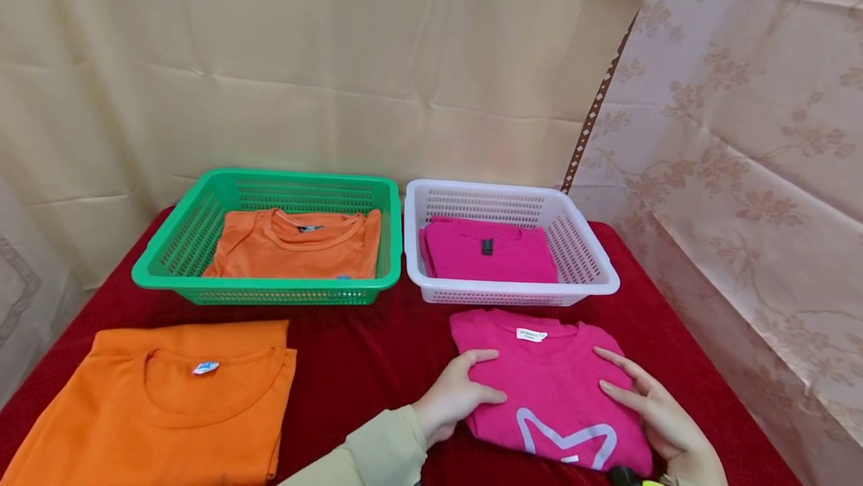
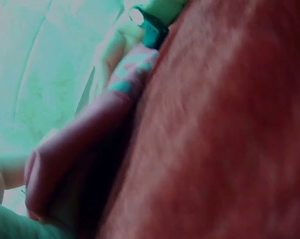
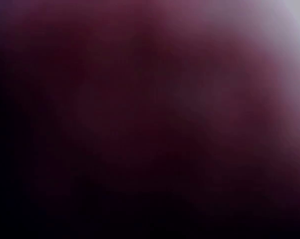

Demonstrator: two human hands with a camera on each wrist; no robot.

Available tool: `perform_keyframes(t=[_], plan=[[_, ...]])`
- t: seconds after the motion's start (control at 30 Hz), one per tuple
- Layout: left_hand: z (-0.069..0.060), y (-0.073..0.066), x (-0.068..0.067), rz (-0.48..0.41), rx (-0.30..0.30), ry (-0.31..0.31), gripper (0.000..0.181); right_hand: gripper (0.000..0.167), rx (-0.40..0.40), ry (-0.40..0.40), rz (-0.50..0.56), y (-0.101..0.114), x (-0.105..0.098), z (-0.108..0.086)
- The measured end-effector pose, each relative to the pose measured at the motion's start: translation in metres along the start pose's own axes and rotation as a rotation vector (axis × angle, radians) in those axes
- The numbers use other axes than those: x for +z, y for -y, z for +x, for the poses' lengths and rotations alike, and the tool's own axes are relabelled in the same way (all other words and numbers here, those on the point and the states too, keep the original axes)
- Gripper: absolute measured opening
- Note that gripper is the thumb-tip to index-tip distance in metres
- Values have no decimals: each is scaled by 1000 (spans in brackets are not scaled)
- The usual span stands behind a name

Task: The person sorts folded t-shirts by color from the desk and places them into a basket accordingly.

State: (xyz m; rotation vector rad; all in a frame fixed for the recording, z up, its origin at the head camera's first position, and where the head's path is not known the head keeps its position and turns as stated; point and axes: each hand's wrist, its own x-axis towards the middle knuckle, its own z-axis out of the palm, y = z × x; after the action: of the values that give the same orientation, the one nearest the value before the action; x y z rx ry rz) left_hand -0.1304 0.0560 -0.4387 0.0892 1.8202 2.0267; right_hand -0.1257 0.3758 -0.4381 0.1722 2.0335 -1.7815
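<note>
A folded pink T-shirt (image 1: 549, 381) with a pale star print and a white neck label lies in front of the white basket. My left hand (image 1: 458, 392) grips its left edge, with thumb and a fingertip showing on top and the other fingers hidden. On the opposite edge my right hand (image 1: 664, 415) holds the shirt the same way, its remaining fingers out of sight beneath or behind the cloth. In the left wrist view the folded shirt (image 2: 82, 142) appears edge-on, with a dark gap between it and the red cloth. The right wrist view is too dark and blurred to read.
A green basket (image 1: 270, 284) holds a folded orange shirt (image 1: 310, 246). Beside it, a white basket (image 1: 512, 290) contains a folded pink shirt (image 1: 492, 257). Another orange T-shirt (image 1: 202, 426) lies at front left on the red cloth (image 1: 364, 366). Curtains (image 1: 337, 59) hang behind and to the right.
</note>
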Motion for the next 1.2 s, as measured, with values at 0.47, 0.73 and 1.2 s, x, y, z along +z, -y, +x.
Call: perform_keyframes(t=[0.47,0.73,1.2], plan=[[-17,-33,0,51,162,139,76,62,-319,197,5,3,6,-8],[-35,-54,-1,27,260,206,72,75,-660,374,180,5,9,-13],[-33,-108,-28,164,386,99,68,72,-846,37,266,79,39,-27]])
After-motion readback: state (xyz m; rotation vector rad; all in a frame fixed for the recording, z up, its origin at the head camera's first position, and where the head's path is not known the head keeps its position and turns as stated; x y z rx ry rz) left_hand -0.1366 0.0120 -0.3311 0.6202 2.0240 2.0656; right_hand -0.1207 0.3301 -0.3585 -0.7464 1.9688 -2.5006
